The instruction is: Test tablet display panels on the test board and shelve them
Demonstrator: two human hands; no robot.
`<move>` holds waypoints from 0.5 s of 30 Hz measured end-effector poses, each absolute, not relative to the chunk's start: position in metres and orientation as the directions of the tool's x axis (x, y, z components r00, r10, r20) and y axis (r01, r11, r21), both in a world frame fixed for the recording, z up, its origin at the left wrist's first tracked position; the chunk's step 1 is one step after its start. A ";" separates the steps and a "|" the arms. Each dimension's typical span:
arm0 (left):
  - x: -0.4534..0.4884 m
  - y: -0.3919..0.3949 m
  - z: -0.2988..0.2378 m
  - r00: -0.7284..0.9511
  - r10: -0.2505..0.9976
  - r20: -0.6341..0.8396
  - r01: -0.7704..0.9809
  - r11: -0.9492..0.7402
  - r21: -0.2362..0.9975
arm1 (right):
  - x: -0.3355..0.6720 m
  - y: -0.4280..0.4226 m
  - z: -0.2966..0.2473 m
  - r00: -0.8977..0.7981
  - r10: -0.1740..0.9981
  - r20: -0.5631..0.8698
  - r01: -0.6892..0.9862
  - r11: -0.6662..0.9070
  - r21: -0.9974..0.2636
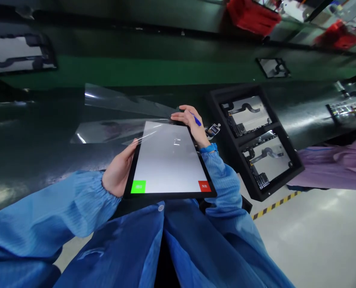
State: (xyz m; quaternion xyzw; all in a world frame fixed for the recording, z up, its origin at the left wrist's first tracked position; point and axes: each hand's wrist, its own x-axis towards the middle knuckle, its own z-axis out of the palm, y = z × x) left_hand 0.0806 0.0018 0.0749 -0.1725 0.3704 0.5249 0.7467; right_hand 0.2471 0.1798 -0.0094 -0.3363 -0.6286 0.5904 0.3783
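A tablet (169, 160) with a lit white screen is tilted up in front of me, a green box at its lower left corner and a red one at its lower right. My left hand (120, 166) grips its left edge, thumb on the front. At the far top edge, the fingers of my right hand (191, 122) pinch a clear plastic film (127, 105) that stretches off to the left, partly over the screen. A blue pen (196, 119) is also tucked in my right hand. Reflections hide where the film ends.
Right of the tablet lies a black tray (239, 141) with two opened panels. Beside my right wrist is a small tag-like object (213, 130). Other panels lie far left (16, 54) and far right (273, 67). A pink-purple sleeve (334, 162) shows at right; red bins (253, 18) stand behind.
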 end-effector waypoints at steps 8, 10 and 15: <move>0.083 0.001 0.080 0.158 0.673 -0.722 -0.907 0.388 0.163 | 0.245 0.179 -0.013 -0.517 0.856 0.011 -0.033 -0.007 -0.999; 0.081 0.000 0.078 0.140 0.652 -0.745 -0.895 0.405 0.186 | 0.245 0.179 -0.015 -0.524 0.852 0.010 -0.050 -0.020 -0.999; 0.076 -0.001 0.071 0.091 0.611 -0.786 -0.866 0.439 0.240 | 0.246 0.178 -0.013 -0.517 0.855 0.040 -0.071 0.003 -0.997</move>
